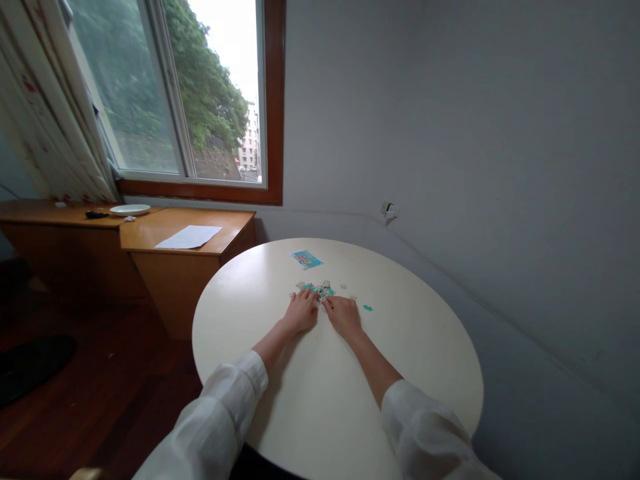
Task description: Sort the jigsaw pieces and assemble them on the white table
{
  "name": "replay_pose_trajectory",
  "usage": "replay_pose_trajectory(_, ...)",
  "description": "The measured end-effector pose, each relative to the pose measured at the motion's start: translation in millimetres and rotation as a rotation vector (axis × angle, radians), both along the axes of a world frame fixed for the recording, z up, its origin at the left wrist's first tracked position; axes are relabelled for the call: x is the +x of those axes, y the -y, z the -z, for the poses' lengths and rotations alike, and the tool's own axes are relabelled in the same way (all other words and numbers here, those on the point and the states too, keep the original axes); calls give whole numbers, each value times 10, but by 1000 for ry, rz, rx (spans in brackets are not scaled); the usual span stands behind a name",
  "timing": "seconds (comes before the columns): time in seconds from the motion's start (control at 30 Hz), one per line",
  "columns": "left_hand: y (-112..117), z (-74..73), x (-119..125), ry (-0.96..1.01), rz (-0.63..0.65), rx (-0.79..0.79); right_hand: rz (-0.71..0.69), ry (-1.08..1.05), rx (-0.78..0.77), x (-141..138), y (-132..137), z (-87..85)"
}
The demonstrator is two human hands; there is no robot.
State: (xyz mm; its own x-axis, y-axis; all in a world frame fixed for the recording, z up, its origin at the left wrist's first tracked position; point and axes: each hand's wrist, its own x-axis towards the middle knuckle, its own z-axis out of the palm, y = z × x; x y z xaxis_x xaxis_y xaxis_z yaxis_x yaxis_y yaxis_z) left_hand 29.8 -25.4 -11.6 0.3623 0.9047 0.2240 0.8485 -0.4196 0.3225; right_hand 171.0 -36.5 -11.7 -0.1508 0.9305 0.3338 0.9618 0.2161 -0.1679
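A small heap of jigsaw puzzle pieces (pixel 326 287), some teal and some pale grey, lies near the middle of the round white table (pixel 320 400). My left hand (pixel 301 311) rests at the heap's near left side, fingers stretched out over the pieces. At the near right side is my right hand (pixel 343 316), its fingers curled and closed at the edge of the heap; whatever they hold is hidden. A lone teal piece (pixel 368 308) lies to the right of my right hand. Beyond the heap sits a colourful picture card (pixel 307 259).
Left of the table, a wooden desk (pixel 235 223) bears a sheet of paper (pixel 190 237) and a white plate (pixel 130 209). A plain wall (pixel 500 167) with a socket (pixel 388 209) borders the table's right and far sides. A window (pixel 210 87) is behind the desk.
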Motion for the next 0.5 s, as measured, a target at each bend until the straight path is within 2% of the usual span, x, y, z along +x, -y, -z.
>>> replay_pose_trajectory(0.1,0,-4,37,123,34,-2,15,-56,8,15,-1,-26)
replay_pose_trajectory(0.17,12,-19,49,280,19,43,26,-145,78,46,-34,-30)
replay_pose_trajectory(0.27,24,-46,35,537,-9,117,39,-340,213,96,-86,-31)
replay_pose_trajectory(0.33,19,-61,21,667,-7,120,8,-502,227,108,-109,-31)
replay_pose_trajectory(0.5,-20,-57,63,986,113,-138,-185,-942,43,8,-132,-1)
